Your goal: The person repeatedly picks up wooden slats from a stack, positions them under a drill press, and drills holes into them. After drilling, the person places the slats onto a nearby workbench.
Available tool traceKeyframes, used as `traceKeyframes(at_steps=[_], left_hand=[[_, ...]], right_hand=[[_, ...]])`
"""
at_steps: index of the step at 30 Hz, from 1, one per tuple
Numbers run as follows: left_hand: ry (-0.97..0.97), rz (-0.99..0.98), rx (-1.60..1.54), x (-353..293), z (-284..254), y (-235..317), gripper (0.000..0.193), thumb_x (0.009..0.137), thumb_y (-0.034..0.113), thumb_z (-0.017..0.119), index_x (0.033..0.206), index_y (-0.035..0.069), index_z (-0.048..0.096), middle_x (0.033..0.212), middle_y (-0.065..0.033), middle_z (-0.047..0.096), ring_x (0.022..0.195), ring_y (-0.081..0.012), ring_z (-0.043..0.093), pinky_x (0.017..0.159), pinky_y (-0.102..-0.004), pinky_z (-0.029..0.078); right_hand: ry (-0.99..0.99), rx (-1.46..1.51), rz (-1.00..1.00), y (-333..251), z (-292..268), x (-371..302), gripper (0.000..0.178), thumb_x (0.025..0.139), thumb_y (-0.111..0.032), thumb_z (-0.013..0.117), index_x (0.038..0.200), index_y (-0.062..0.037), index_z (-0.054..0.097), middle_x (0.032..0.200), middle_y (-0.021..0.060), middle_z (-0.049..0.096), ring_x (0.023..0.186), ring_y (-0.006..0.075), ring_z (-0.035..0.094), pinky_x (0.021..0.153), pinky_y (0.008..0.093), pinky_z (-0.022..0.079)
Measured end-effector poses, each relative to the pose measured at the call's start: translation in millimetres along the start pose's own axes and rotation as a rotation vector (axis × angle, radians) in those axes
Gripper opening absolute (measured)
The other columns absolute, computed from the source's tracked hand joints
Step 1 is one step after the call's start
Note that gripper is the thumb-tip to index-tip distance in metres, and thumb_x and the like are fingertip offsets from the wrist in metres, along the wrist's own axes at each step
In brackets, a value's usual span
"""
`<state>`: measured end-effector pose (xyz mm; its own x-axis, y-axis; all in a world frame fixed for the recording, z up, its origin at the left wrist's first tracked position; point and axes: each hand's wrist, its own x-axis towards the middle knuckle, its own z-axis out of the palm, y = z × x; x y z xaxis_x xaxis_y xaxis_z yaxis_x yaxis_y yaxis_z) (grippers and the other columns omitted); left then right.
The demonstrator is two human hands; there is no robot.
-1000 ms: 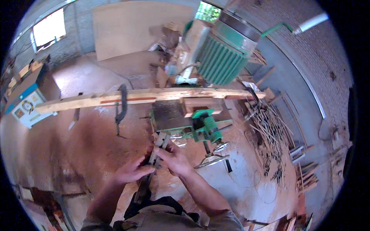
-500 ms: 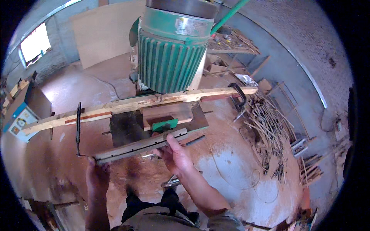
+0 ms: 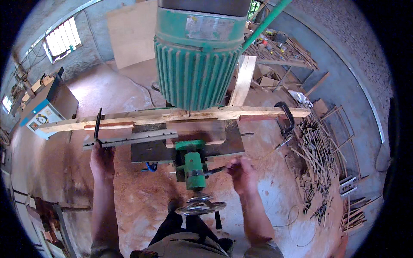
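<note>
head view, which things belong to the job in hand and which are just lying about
Seemingly in the job:
grey strip in the left hand
dark lever by the right hand
pale beam
green motor

Apparently lying about:
heap of sticks
tan board

Right hand (image 3: 242, 174) off the grey strip (image 3: 129, 140), now at the dark lever (image 3: 214, 170)

A long, narrow greyish strip (image 3: 131, 139), dark-spotted along its length, is held nearly level by its left end. Just right of it, a green cylindrical clamp (image 3: 193, 165) has a dark lever (image 3: 215, 170) jutting rightward.
</note>
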<state>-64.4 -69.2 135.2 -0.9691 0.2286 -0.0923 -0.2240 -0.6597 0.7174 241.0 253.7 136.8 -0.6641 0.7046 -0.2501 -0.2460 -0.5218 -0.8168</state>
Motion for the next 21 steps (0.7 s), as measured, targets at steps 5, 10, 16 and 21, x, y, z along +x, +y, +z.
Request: traceKeyframes(at_steps=[5, 10, 16, 21], left_hand=[[0.119, 0.021, 0.017, 73, -20, -45, 0.024, 0.093, 0.022, 0.057, 0.113, 0.008, 0.057, 0.103, -0.0043, 0.062, 0.095, -0.0185, 0.059, 0.083, -0.0344, 0.049], [0.055, 0.005, 0.015, 119, -36, -75, 0.024, 0.094, 0.021, 0.055, 0.113, 0.008, 0.057, 0.105, -0.0042, 0.062, 0.096, -0.0193, 0.060, 0.084, -0.0359, 0.051], [0.074, 0.013, 0.102, 133, -14, -71, 0.023, 0.094, 0.019, 0.054, 0.113, 0.006, 0.057, 0.107, -0.0066, 0.062, 0.099, -0.0222, 0.061, 0.085, -0.0381, 0.052], [0.067, -0.010, 0.143, 138, -10, -66, 0.023, 0.094, 0.020, 0.055, 0.112, 0.005, 0.057, 0.104, -0.0075, 0.062, 0.097, -0.0234, 0.062, 0.085, -0.0382, 0.052]], right_hand=[[0.222, -0.021, -0.055, -16, -38, -18, 0.022, 0.093, -0.025, 0.055, 0.081, -0.0060, 0.058, 0.077, 0.0108, 0.064, 0.070, 0.0208, 0.064, 0.066, 0.0362, 0.054], [0.244, -0.177, -0.067, -9, -51, -19, 0.020, 0.092, -0.022, 0.056, 0.084, -0.0043, 0.059, 0.081, 0.0119, 0.064, 0.073, 0.0221, 0.063, 0.066, 0.0329, 0.054], [-0.115, -1.383, -0.509, -7, -27, 58, 0.029, 0.080, -0.009, 0.068, 0.107, -0.0010, 0.058, 0.107, 0.0157, 0.060, 0.096, 0.0266, 0.060, 0.078, 0.0387, 0.052], [-0.423, -1.806, -0.802, 18, -9, 164, 0.079, 0.063, -0.028, 0.081, 0.131, -0.0102, 0.044, 0.133, 0.0178, 0.041, 0.123, 0.0402, 0.039, 0.100, 0.0493, 0.040]])
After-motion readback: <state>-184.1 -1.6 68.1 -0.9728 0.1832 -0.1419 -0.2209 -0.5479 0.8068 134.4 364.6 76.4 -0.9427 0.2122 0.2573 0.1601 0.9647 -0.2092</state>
